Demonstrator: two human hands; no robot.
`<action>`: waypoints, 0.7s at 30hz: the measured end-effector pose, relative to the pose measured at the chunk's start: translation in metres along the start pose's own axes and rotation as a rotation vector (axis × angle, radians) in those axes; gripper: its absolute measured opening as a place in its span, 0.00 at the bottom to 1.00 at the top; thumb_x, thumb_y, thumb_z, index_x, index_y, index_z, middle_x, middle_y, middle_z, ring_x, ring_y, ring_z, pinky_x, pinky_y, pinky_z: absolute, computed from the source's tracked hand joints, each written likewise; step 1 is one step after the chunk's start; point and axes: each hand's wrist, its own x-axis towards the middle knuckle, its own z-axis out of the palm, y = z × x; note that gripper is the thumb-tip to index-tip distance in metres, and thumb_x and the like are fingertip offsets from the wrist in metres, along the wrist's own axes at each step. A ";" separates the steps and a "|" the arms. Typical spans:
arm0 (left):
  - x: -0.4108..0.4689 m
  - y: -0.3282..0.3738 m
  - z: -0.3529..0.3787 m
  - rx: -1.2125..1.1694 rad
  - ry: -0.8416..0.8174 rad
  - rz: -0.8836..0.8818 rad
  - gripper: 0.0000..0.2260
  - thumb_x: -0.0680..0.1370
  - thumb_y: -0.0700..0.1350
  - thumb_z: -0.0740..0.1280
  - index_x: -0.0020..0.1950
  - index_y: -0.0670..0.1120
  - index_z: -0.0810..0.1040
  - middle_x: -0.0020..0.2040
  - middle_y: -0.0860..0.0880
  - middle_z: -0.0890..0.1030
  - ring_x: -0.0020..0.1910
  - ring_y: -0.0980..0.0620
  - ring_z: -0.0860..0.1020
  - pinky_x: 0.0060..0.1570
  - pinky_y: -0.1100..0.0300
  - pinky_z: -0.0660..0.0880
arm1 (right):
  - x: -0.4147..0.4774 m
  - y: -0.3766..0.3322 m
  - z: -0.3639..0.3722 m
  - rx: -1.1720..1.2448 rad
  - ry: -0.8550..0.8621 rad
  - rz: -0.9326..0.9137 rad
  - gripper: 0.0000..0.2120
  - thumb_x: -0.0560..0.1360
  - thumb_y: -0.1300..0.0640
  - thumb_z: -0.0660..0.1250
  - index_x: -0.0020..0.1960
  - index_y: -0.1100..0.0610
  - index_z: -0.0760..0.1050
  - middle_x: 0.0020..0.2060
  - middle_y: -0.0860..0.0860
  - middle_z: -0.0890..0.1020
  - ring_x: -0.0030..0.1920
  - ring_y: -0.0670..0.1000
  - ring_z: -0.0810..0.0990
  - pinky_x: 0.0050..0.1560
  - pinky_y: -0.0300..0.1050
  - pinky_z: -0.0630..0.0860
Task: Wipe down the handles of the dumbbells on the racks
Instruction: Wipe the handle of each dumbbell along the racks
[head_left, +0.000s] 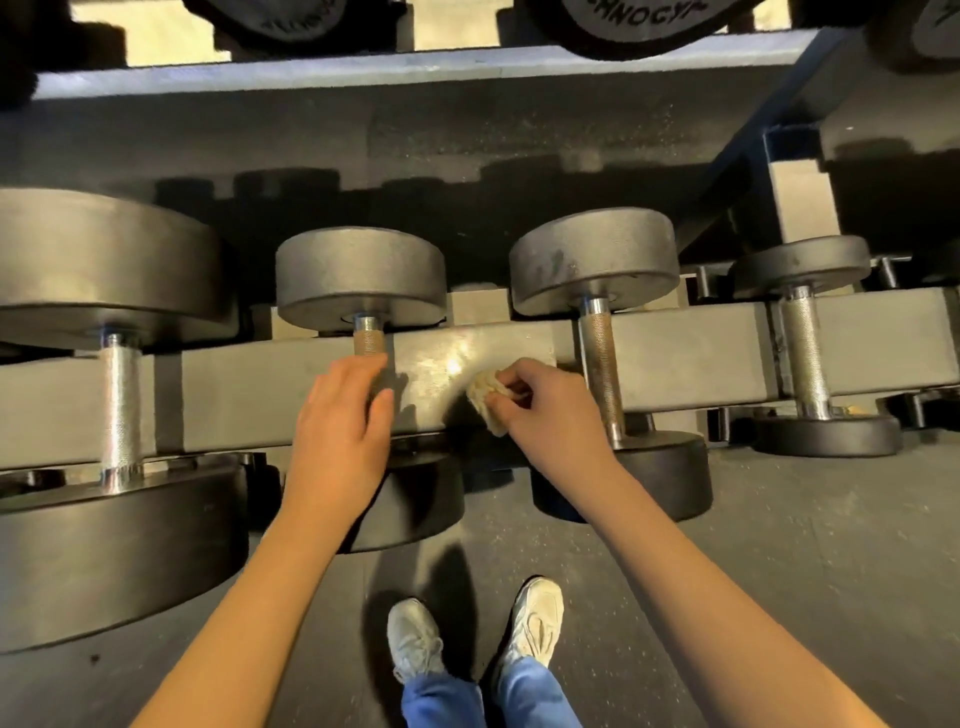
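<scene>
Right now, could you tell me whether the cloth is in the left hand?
No, the right hand pinches the cloth at the rail, while the left hand holds a handle.

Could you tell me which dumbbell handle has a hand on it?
The second handle from left: the left hand covers it; others are bare.

A left sneaker (415, 642) and a right sneaker (535, 621), both pale and scuffed, stand slightly apart on a dark, speckled gym floor (779, 545), toes pointing forward. Blue jeans (441, 701) cover the heels, and shadows fall ahead of the toes.
</scene>
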 end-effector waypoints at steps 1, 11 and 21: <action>-0.003 -0.008 -0.005 -0.020 0.024 -0.027 0.15 0.81 0.40 0.60 0.68 0.43 0.71 0.62 0.46 0.73 0.60 0.55 0.68 0.60 0.63 0.61 | 0.003 -0.005 0.008 0.037 -0.016 0.013 0.09 0.75 0.55 0.68 0.54 0.56 0.78 0.49 0.51 0.82 0.49 0.51 0.78 0.51 0.44 0.74; -0.023 -0.048 0.001 -0.244 0.136 -0.278 0.18 0.82 0.46 0.53 0.65 0.39 0.74 0.61 0.43 0.76 0.60 0.52 0.72 0.54 0.81 0.59 | 0.015 -0.034 0.077 0.205 -0.223 0.147 0.10 0.74 0.56 0.71 0.53 0.57 0.80 0.46 0.49 0.80 0.47 0.47 0.77 0.50 0.39 0.72; -0.023 -0.040 -0.001 -0.546 0.166 -0.467 0.14 0.82 0.47 0.57 0.66 0.47 0.72 0.59 0.54 0.74 0.52 0.66 0.72 0.50 0.71 0.64 | 0.033 -0.054 0.095 0.355 0.016 0.164 0.04 0.75 0.59 0.69 0.42 0.54 0.78 0.38 0.48 0.80 0.40 0.44 0.77 0.41 0.32 0.70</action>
